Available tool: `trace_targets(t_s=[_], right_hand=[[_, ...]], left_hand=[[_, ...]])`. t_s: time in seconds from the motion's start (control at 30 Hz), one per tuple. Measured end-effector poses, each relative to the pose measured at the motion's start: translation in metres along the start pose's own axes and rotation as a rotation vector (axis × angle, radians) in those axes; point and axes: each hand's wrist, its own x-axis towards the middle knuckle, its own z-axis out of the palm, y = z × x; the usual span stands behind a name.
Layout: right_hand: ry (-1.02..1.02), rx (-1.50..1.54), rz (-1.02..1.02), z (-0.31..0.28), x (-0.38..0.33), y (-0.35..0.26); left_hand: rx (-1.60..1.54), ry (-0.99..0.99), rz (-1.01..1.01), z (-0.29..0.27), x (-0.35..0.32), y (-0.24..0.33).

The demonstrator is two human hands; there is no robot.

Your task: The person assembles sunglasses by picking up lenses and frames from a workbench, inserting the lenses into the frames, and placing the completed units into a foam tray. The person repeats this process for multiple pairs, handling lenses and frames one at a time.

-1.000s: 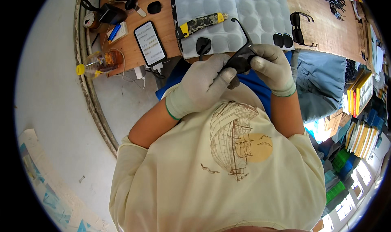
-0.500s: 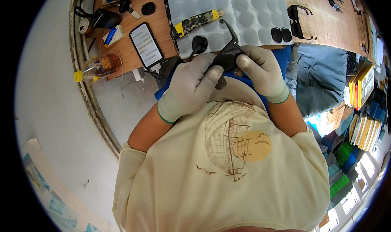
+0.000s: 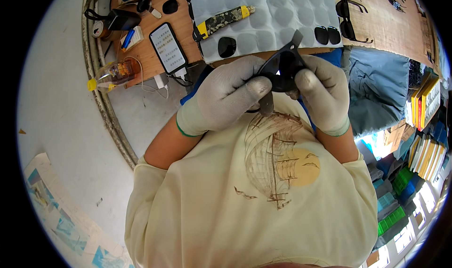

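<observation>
Both my hands wear pale grey work gloves and hold one pair of black sunglasses (image 3: 284, 70) in front of my chest. My left hand (image 3: 230, 93) is closed on the left part, with the thumb pressed against the front. On the other side my right hand (image 3: 325, 91) pinches the frame between thumb and fingers. One temple arm points up and away, tilted to the right. Just beyond my left hand, a loose dark lens (image 3: 227, 47) lies on the padded grey mat (image 3: 278, 30). Parts of the sunglasses are hidden behind my fingers.
A black and yellow tube (image 3: 223, 22) lies on the mat. Two dark lenses (image 3: 327, 35) lie near its right edge, beside another pair of sunglasses (image 3: 347, 23). At left are a lit phone (image 3: 168, 49), a plastic bottle (image 3: 115, 75) and another lens (image 3: 170, 5).
My hands and the sunglasses have moved slightly right and nearer me. The sunglasses have turned, so the temple arm now slants up to the right. The loose lens is now more fully visible.
</observation>
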Motion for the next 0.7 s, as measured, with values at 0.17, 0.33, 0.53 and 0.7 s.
trace_targets(t_s=[0.17,0.33,0.53,0.7], right_hand=[[0.065,0.031,0.058,-0.003,0.003,0.002],[0.027,-0.098,-0.046,-0.003,0.001,0.002],[0.010,-0.249,-0.209,0.009,0.008,-0.004],[-0.022,-0.359,-0.204,0.012,0.012,-0.002]], left_hand=[[0.060,0.027,-0.009,0.006,0.006,0.003],[0.365,0.024,0.058,-0.002,0.004,0.016],[0.303,0.134,0.152,-0.002,-0.003,0.008],[0.462,0.225,0.332,-0.001,-0.007,0.004]])
